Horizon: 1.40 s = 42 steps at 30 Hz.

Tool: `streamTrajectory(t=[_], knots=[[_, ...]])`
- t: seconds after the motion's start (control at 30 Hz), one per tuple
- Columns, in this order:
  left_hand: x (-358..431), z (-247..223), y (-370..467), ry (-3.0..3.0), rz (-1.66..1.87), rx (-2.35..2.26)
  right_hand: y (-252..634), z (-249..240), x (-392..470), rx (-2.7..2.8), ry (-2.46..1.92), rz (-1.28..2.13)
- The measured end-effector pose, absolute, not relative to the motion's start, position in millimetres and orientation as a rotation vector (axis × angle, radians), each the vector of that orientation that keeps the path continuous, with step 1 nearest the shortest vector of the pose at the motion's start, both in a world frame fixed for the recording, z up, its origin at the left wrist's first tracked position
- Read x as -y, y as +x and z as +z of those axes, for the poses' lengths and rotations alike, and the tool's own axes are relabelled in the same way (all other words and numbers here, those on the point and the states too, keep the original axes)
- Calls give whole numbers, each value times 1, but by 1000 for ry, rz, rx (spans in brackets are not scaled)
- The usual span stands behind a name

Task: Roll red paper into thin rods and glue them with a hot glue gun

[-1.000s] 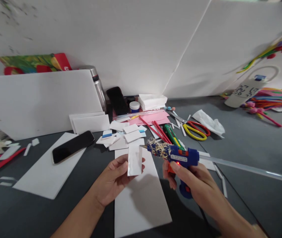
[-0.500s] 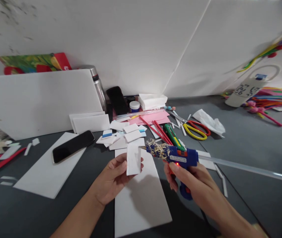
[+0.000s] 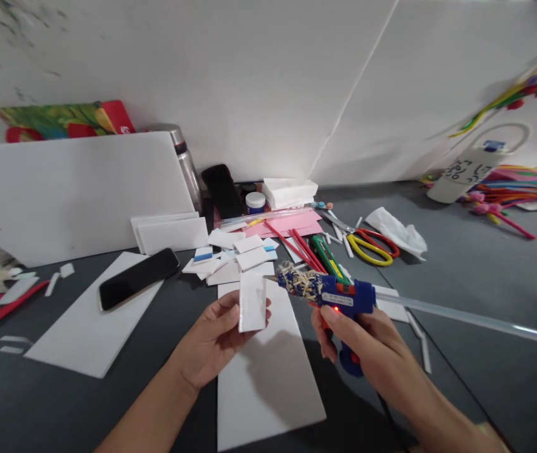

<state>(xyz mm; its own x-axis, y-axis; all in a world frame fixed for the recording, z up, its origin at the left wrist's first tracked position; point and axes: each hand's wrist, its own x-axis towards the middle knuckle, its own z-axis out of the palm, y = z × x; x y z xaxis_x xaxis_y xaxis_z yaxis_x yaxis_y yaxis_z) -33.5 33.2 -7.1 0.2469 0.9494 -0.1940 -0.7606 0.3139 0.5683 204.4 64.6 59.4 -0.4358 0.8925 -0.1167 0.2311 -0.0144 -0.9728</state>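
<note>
My left hand [image 3: 221,333] is closed around a small white rectangular foam board piece [image 3: 252,303], held upright over a larger white board [image 3: 273,390] on the table. In my right hand [image 3: 358,340] is a blue hot glue gun [image 3: 334,292] with a red light lit. Its nozzle points left and sits at the piece's upper right edge; whether it touches I cannot tell. Dried glue and pale flakes cover the front of the gun. A long clear glue stick [image 3: 466,319] sticks out of its back.
Small white pieces [image 3: 231,255] lie piled beyond my left hand. Behind the gun are a green cutter [image 3: 327,257], scissors [image 3: 375,248] and red pipe cleaners [image 3: 307,250]. To the left, a phone [image 3: 139,279] rests on a white sheet [image 3: 94,340]. A tall white board [image 3: 75,195] stands behind.
The white piece in my left hand has tilted slightly. The glue gun has shifted a little up and left, its nozzle still by the piece's right edge.
</note>
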Motion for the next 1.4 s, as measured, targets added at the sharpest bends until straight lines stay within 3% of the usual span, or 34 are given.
streamTrajectory(t=[1.4], knots=[[-38, -6, -38, 356, 1305, -579, 207, 54, -61, 1858, -1192, 1496]])
